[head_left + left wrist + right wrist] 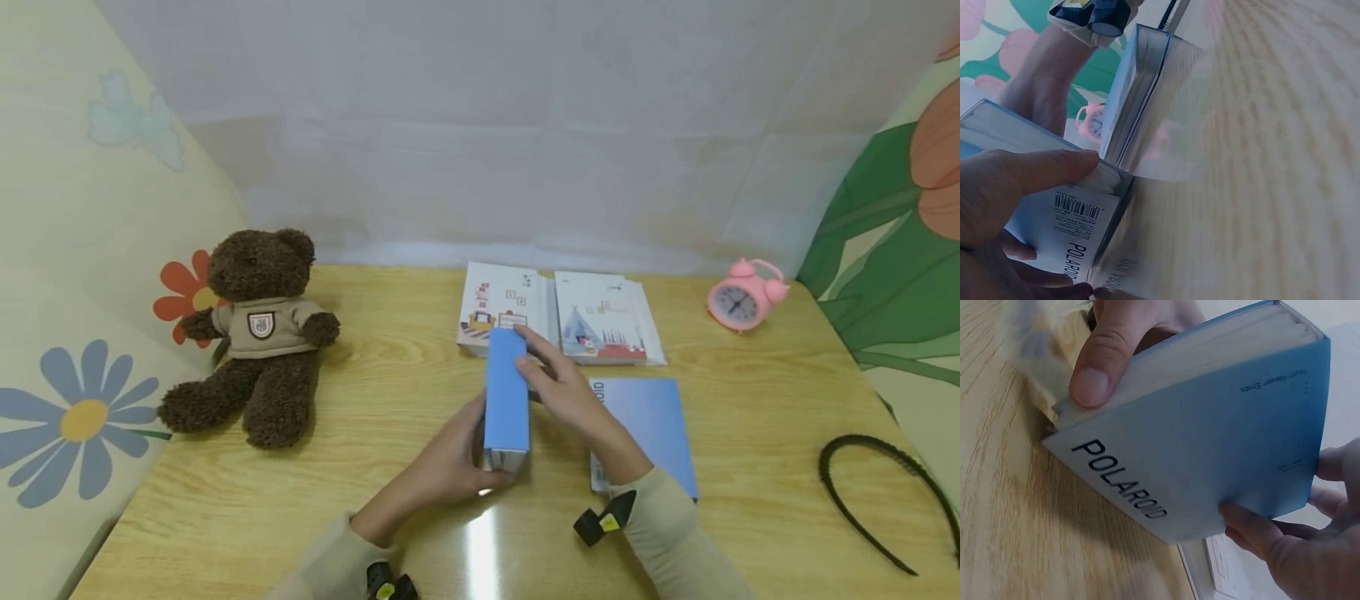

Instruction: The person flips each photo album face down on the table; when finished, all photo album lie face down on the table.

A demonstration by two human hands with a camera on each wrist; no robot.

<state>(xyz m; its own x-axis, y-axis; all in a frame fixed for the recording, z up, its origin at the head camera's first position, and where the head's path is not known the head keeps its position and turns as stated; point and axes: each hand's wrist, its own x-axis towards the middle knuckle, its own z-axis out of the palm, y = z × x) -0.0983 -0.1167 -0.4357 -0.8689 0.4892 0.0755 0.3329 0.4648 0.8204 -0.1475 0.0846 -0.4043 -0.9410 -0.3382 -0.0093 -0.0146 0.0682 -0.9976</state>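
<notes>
Both hands [450, 460] [558, 387] gripping blue book [506, 392] (spine upward), wooden table [397, 333] beneath

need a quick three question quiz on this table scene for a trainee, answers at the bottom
1. True or false: the left hand and the right hand both touch the held blue book.
2. Fill the blank: in the right wrist view, the large word on its cover reads ____.
3. Choose one: in the head view, the teddy bear is (a) left of, (b) right of or (c) behind the pink clock.

Key: 1 true; 2 POLAROID; 3 a.
</notes>
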